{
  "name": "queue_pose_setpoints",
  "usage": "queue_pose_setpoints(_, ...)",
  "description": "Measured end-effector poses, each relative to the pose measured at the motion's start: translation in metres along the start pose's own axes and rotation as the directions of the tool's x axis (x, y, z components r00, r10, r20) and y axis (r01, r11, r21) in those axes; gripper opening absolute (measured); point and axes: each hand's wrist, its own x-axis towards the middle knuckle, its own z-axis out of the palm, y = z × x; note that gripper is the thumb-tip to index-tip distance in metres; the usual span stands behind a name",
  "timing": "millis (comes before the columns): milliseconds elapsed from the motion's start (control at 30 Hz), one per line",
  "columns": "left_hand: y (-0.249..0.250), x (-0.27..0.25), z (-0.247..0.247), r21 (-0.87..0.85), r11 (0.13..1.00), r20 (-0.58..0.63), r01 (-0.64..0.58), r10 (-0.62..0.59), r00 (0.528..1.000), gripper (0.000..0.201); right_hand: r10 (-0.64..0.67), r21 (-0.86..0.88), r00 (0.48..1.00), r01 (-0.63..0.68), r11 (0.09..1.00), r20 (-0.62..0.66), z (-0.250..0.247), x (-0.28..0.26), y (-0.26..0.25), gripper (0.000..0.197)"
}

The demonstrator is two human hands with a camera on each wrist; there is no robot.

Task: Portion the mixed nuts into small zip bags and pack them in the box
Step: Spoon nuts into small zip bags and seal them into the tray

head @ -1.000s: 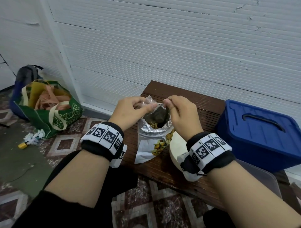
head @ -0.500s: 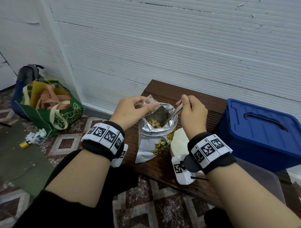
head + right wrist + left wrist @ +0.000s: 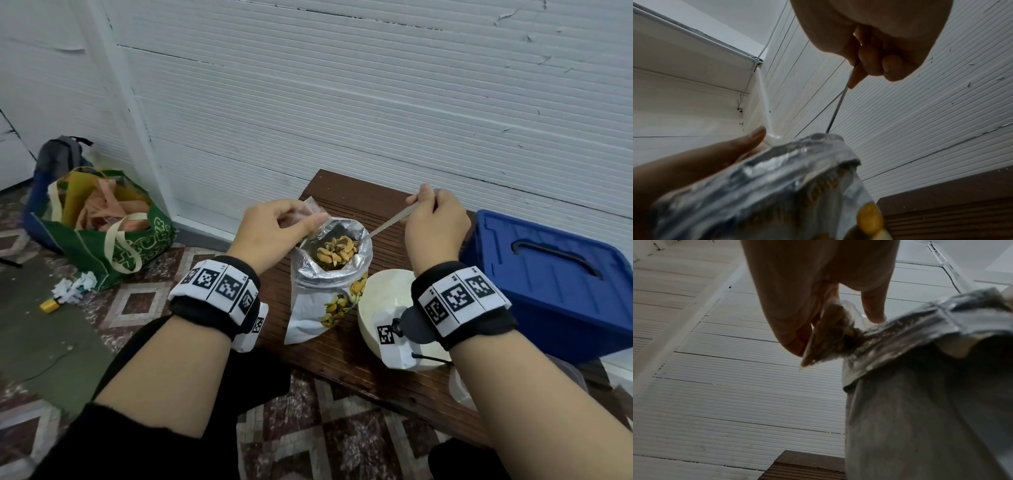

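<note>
A silver foil pouch of mixed nuts point(image 3: 327, 277) stands open on the brown bench point(image 3: 342, 346). My left hand point(image 3: 298, 222) pinches a small clear zip bag point(image 3: 312, 206) right at the pouch's left rim; the left wrist view shows the clear zip bag point(image 3: 830, 332) between thumb and fingers against the pouch point(image 3: 920, 394). My right hand point(image 3: 428, 202) grips the handle of a metal spoon point(image 3: 390, 222), whose bowl holds a heap of nuts point(image 3: 335, 251) over the pouch mouth. The right wrist view shows the spoon handle point(image 3: 838, 104) running down behind the pouch rim point(image 3: 797, 155).
A white bowl point(image 3: 387, 294) sits under my right wrist, beside the pouch. A blue lidded box point(image 3: 548, 284) stands at the right end of the bench, with a clear plastic piece point(image 3: 565, 375) in front of it. A green bag point(image 3: 102, 229) lies on the floor at left.
My right hand has drawn back to the right and up from the pouch mouth, and the spoon has come up loaded with nuts. The left hand has stayed at the rim.
</note>
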Motion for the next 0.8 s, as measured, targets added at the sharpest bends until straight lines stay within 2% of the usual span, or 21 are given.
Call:
queue_pose_setpoints(267,-0.002,0.001,0.0,0.034,0.999,0.021,0.028,-0.029,0.999,0.031,-0.004,0.014,0.998,0.005,1.0,-0.055,-0.008,0.012,-0.013,0.032)
queue_pose_setpoints(433,-0.003,0.0,0.0,0.047,0.999,0.034,0.023,-0.024,0.999,0.041,-0.012,0.046,0.996,0.015,0.999,-0.084,-0.008,0.015,-0.018,0.031)
queue_pose_setpoints(667,-0.004,0.0,0.001,0.068,0.998,0.064,0.004,-0.009,0.998,0.038,0.021,0.056,0.994,-0.015,0.998,-0.11,-0.01,0.017,-0.019,0.029)
queue_pose_setpoints(800,-0.003,0.0,0.001,0.088,0.996,0.089,-0.002,-0.006,0.996,0.043,0.021,0.065,0.991,-0.013,0.998,-0.134,-0.01,0.02,-0.019,0.03)
